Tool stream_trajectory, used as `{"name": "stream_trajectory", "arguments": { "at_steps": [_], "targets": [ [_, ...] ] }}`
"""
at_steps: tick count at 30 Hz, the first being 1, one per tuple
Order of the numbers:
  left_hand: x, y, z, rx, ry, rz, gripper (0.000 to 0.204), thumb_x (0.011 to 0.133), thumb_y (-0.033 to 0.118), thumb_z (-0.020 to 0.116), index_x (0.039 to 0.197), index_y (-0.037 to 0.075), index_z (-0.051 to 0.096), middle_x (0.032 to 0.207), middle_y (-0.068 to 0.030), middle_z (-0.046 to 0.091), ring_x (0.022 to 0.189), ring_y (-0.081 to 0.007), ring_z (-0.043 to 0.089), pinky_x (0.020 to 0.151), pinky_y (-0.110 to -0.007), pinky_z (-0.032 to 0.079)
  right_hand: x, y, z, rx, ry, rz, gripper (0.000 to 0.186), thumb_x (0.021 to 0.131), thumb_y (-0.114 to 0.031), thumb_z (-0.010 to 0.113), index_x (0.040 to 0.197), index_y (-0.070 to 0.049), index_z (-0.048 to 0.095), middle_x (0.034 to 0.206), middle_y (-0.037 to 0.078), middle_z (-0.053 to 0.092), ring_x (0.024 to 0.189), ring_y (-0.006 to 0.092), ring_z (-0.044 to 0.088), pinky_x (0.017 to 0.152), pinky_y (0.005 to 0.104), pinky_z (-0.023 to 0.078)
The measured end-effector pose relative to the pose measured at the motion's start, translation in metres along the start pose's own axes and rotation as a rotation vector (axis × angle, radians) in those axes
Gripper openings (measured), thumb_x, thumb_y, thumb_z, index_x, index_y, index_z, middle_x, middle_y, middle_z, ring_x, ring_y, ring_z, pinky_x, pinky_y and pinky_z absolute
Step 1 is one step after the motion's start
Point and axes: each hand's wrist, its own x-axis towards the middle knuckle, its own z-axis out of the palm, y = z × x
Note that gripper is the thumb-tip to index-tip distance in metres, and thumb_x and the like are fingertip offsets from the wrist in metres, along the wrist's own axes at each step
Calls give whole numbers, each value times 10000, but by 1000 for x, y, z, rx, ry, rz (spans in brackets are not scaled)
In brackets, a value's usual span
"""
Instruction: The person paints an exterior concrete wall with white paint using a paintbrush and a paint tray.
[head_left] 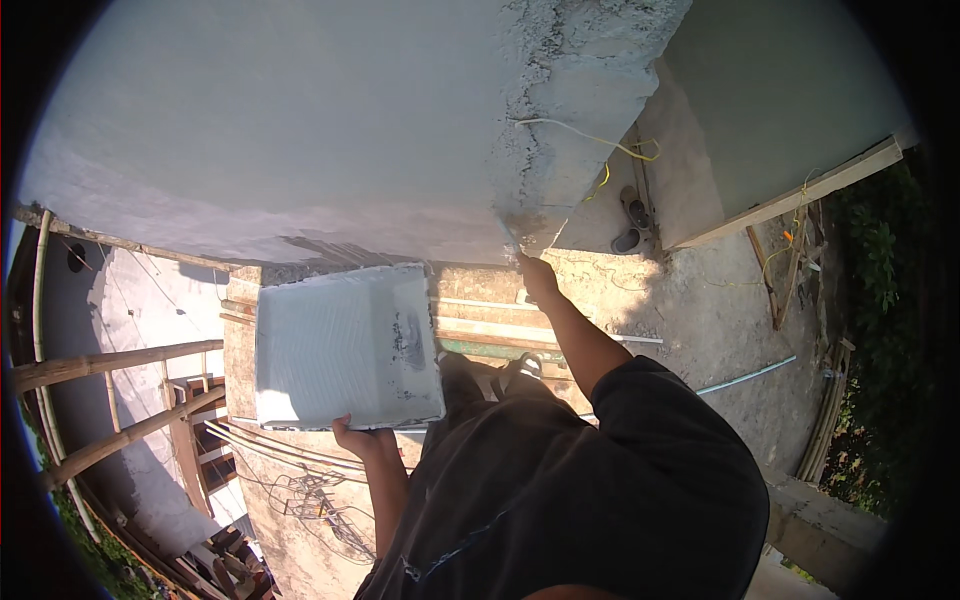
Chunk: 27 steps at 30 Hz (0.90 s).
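My left hand (365,438) grips the near edge of a large white-coated paint tray (315,350), thumb on top and fingers hidden beneath. The tray has a ribbed slope and a smoother end on the right, with grey smears. My arm on the other side reaches forward, and my right hand (540,278) is closed around a slim pale tool (510,236). The tool's far end meets the lower part of the grey wall (300,120), near its right corner; its exact kind is too small to tell. Damp-looking patches show on the wall there.
Planks (490,328) lie under my feet along the wall's base. A yellow wire (605,182) hangs off the rough wall corner, and dark shoes (632,208) lie beyond it. Bamboo poles (115,365) stand left. Tangled cables (315,505) and a blue pipe (745,376) lie on the floor.
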Motion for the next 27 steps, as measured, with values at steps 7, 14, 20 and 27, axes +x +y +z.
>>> {"name": "stream_trajectory", "arguments": {
  "at_steps": [7, 14, 20, 27],
  "targets": [
    [1, 1, -3, -1, -30, 9, 720, 639, 245, 473, 1324, 41, 387, 1283, -154, 458, 1193, -356, 445, 1000, -522, 363, -10, 0, -3, 138, -14, -31, 478, 874, -481, 547, 763, -21, 616, 641, 101, 573, 571, 248, 550, 579, 400, 433],
    [-3, -1, 2, 18, -52, -4, 723, 635, 241, 476, 1324, 40, 388, 1286, -151, 460, 1195, -356, 445, 998, -520, 366, 9, 3, -2, 84, 39, -126, 450, 874, -472, 560, 769, -38, 619, 595, 58, 525, 525, 193, 515, 518, 354, 410],
    [3, 0, -10, -2, -39, 3, 721, 636, 243, 477, 1323, 43, 392, 1284, -148, 462, 1193, -357, 447, 1001, -518, 366, -13, 5, 3, 196, 29, -58, 355, 878, -431, 568, 805, -85, 593, 530, -29, 372, 418, 115, 342, 392, 297, 296],
    [4, 0, -5, -5, -38, -1, 712, 635, 244, 483, 1315, 48, 405, 1278, -146, 465, 1195, -353, 446, 1001, -515, 367, 4, 6, 3, 89, 30, -89, 470, 862, -476, 556, 761, -22, 624, 704, 112, 615, 716, 262, 603, 659, 400, 434]
  ]
}}
